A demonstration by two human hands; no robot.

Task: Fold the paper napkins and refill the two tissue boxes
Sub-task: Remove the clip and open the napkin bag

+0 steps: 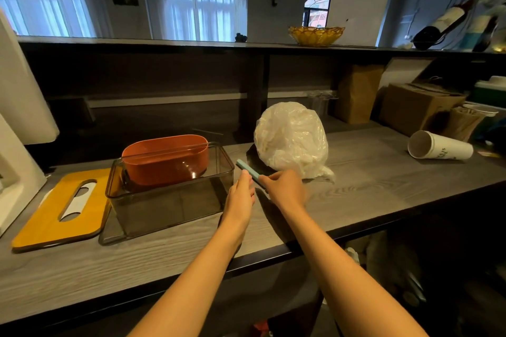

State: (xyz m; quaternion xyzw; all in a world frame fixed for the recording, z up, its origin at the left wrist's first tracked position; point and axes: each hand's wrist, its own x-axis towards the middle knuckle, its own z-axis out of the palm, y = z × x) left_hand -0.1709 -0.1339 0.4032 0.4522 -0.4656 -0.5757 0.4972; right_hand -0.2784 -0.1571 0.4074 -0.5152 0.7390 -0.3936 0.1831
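Note:
A clear smoky tissue box [169, 200] stands on the counter with an orange tissue box [164, 161] set inside it. A yellow slotted lid [49, 216] lies flat to their left. A clear plastic bag of white paper napkins [291, 139] sits to the right on something dark. Just in front of the bag, my right hand [284, 189] pinches a slim light-blue stick-like object [249, 169]. My left hand [241, 197] touches the same object with its fingertips, beside the clear box's right wall.
A white paper cup [438, 148] lies on its side at the right. Brown paper bags and a cardboard box [410, 107] stand at the back right. White equipment [16, 123] fills the left edge. An amber bowl [316, 34] and a wine bottle sit on the upper shelf.

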